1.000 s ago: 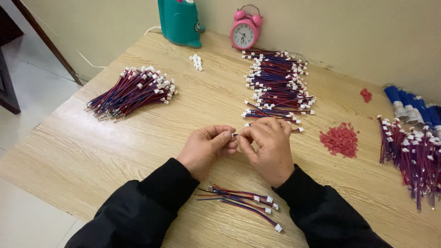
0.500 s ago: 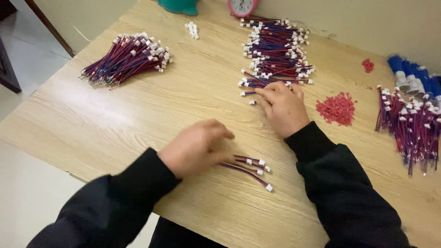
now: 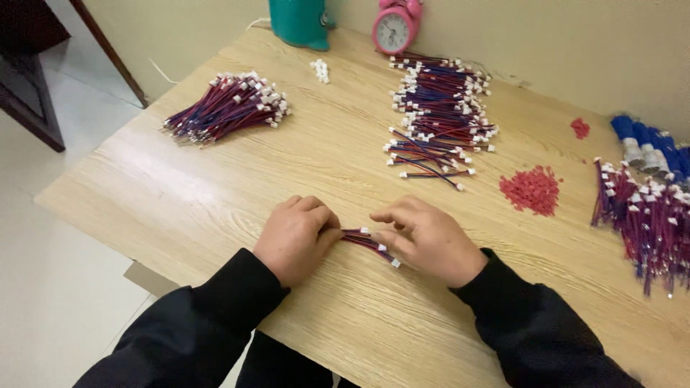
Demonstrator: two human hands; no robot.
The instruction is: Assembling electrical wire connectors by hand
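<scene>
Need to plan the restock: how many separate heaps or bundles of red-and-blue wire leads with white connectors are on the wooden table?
4: a far-left bundle, a far-centre heap, a right-edge heap, partly out of frame, and a small bunch between left hand and right hand.

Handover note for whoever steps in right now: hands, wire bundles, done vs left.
Left hand: curled over one end of the small wire bunch on the table.
Right hand: fingers flat on the bunch's connector end.
Done, by the look of it: this small bunch gathered at the front edge.
Left: large pile at centre back, bundle at left, red caps, untouched.
</scene>
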